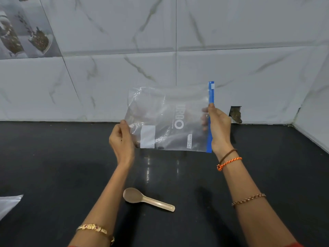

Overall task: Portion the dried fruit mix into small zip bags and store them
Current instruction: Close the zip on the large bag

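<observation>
A person holds a clear zip bag [167,120] sideways above a black tabletop [53,157], its blue zipper strip [211,104] to the right. Large white lettering, seen turned and partly legible, ends in "O". The left hand [122,139] pinches the bag's left edge; the right hand [218,127] grips the zipper edge. A translucent spoon [142,198] lies nearer.

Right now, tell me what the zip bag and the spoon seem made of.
Zip bag: thin clear plastic film, glossy and crinkled, with a blue plastic zip strip. Spoon: probably translucent plastic, smooth, pale brownish; the dark counter shows through it.
</observation>
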A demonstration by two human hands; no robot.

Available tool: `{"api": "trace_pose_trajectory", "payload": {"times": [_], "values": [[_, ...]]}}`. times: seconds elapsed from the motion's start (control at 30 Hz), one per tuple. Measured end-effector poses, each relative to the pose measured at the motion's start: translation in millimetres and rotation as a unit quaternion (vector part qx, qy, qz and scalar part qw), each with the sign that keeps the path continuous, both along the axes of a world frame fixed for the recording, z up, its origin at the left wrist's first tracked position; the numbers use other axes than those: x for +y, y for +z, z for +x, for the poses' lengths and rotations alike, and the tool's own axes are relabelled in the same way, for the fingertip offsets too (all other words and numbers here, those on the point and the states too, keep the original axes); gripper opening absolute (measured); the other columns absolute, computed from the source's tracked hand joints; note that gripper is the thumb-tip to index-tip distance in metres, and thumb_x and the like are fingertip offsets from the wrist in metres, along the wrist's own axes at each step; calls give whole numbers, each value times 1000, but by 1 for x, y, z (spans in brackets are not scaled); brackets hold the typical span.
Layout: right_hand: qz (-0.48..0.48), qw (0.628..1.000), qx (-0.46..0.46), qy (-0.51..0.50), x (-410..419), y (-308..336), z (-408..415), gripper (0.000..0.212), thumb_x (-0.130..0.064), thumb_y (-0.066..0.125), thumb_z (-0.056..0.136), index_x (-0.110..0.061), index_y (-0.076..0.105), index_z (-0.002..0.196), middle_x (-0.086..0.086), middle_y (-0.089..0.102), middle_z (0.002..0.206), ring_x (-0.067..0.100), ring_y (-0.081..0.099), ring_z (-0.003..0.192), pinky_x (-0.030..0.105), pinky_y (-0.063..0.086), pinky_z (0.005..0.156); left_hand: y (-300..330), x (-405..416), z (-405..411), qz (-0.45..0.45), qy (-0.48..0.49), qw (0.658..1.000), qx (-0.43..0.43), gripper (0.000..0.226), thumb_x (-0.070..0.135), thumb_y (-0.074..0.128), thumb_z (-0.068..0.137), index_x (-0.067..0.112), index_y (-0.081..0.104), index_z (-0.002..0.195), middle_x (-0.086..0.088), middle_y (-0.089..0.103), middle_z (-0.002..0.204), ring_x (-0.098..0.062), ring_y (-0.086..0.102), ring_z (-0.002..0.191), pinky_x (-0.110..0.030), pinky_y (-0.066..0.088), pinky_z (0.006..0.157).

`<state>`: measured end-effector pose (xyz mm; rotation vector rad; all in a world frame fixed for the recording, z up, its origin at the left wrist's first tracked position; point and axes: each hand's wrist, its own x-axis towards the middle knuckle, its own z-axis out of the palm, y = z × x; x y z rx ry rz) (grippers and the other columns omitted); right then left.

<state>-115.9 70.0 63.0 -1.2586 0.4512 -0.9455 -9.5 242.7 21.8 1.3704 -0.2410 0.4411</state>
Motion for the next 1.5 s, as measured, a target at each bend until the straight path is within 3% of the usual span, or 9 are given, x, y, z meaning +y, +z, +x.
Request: {"api": "trace_pose_trajectory", "payload": {"times": [0.17,0.3,0.43,0.67,0.93,1.07,1.17,1.33,1.5], "values": [[-62,998,-9,-3,12,3,6,32,-26,43,98,-19,56,69,-4,49,61,3,42,51,14,35,44,18,13,17,-19,-72,992,98,37,46,39,95,18,61,83,-4,65,87,-18,61,81,-30,47,74],[-74,997,-14,-13,23,2,8,31,-23,42,99,-20,56,70,-5,48,61,1,40,50,11,34,45,39,16,23,37,-151,979,133,46,53,42,92,12,60,78,-2,63,80,-18,57,70,-26,44,66],[-77,996,-18,-42,33,2,17,33,-22,43,98,-19,55,68,-4,48,61,2,40,50,11,35,46,46,22,21,1,-105,991,81,46,48,51,90,16,42,58,7,37,51,-11,33,50,-24,30,51],[-169,970,-2,-177,49,-4,30,28,-23,46,97,-11,61,76,-8,54,63,3,50,60,6,39,56,46,32,32,1,15,1000,-28,50,38,52,92,20,21,57,2,23,57,-14,22,58,-29,24,58],[-200,952,-1,-232,47,-4,35,28,-24,47,97,-8,63,81,-14,52,62,5,49,59,23,42,60,39,25,34,9,35,998,-43,44,41,53,91,16,36,60,1,37,56,-3,33,51,-17,29,52],[-254,946,9,-201,38,11,35,29,-22,46,97,-2,64,83,-6,49,58,13,47,57,17,37,54,47,38,41,61,65,996,-10,42,44,56,87,10,49,111,-4,58,102,-14,46,96,-24,36,82],[-342,919,19,-197,35,29,38,29,-22,48,96,-2,64,84,1,51,58,20,47,57,24,35,50,68,38,39,78,75,989,-98,36,32,57,88,8,51,115,-4,53,116,-12,35,107,-27,34,94],[-474,860,61,-181,41,43,47,33,-30,46,95,-5,65,86,6,60,66,18,48,57,17,28,47,104,8,23,177,-72,951,-242,24,20,53,92,12,60,114,10,54,106,-15,50,105,-24,40,84],[-533,824,92,-169,41,49,47,41,-40,40,91,-9,67,90,9,68,74,25,60,66,19,33,51,125,-12,22,165,-125,950,-234,16,15,55,92,7,69,95,3,66,84,8,57,72,-6,39,64]]}}
